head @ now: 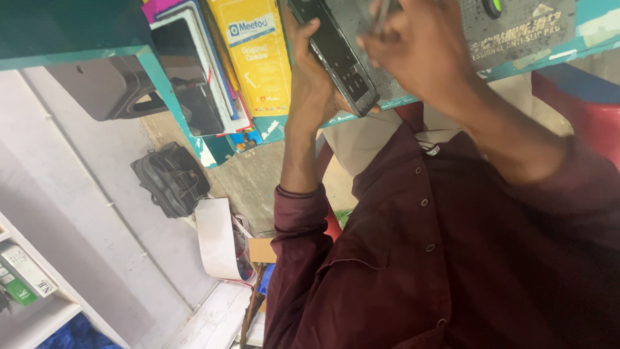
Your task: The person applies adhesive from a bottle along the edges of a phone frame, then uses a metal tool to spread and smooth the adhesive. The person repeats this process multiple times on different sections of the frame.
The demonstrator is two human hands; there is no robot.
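Dark phone (339,61) — gripped in left hand (310,77), right hand (413,45) pinching a thin, blurred tool over it

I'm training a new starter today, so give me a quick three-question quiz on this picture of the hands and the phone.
1. True or false: the left hand grips the dark phone.
2. What colour is the flat box leaning by the teal table edge? A yellow, B white, C red.
3. What does the right hand pinch above the phone?

Key: 1 true. 2 A. 3 A thin tool, too blurred to tell its kind.
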